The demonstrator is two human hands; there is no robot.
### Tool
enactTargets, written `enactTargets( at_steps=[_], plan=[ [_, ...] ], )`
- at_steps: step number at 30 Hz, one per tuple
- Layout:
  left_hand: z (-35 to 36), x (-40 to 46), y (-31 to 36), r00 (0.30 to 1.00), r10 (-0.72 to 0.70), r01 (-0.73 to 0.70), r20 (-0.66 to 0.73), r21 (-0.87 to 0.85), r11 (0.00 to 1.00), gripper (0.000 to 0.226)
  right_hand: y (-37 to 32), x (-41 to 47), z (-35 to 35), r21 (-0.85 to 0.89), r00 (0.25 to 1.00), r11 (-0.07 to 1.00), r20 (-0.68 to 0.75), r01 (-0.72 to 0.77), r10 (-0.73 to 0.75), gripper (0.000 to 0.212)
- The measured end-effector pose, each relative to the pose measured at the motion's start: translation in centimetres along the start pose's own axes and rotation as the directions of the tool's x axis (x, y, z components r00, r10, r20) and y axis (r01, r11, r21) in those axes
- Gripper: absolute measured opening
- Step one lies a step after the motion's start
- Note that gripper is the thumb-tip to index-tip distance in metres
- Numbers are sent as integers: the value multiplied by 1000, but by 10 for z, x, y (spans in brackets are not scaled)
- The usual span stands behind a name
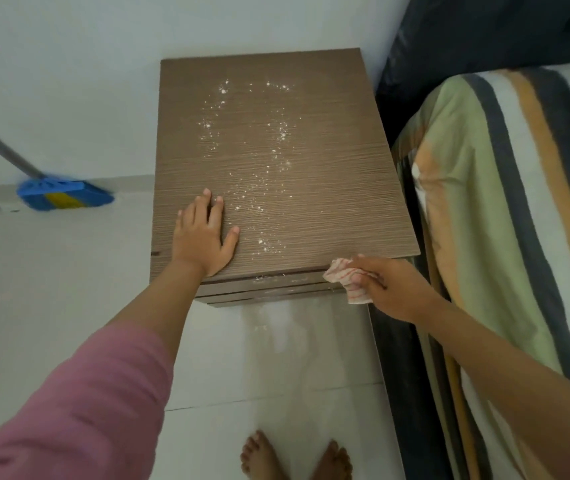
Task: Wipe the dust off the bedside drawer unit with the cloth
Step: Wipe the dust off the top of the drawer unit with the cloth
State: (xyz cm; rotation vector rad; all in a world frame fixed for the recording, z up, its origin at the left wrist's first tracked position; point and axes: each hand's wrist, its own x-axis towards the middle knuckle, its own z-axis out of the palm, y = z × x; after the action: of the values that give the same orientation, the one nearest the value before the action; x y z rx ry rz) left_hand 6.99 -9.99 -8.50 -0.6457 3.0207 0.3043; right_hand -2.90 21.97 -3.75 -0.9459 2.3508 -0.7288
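Head view—crumpled cloth (346, 279) at grainy wooden drawer unit's (311, 209) dusty edge.

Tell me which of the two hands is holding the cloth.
The right hand grips the crumpled cloth at the drawer unit's front right corner. The left hand rests flat on the dusty top, holding nothing.

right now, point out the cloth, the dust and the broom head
cloth (344, 277): head view, bunched middle by the right hand's fingers
dust (259, 188): head view, speckled patch on the drawer unit's top
broom head (63, 197): head view, blue body
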Motion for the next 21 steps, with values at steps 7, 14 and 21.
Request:
enactTargets(
  at_steps=[7,14,21],
  plan=[
    [-20,11,-4,997,39,-34,66,-81,996,66,-42,34,-26,125,970,992,-238,-25,55,25],
    [-28,59,-13,1000,13,-15,-15,-102,995,69,-49,114,-21,229,861,958,-437,-172,260,29],
    [-27,148,-31,991,-121,117,-53,-80,990,74,-16,216,-34,301,744,920,-548,-251,383,31]
  ],
)
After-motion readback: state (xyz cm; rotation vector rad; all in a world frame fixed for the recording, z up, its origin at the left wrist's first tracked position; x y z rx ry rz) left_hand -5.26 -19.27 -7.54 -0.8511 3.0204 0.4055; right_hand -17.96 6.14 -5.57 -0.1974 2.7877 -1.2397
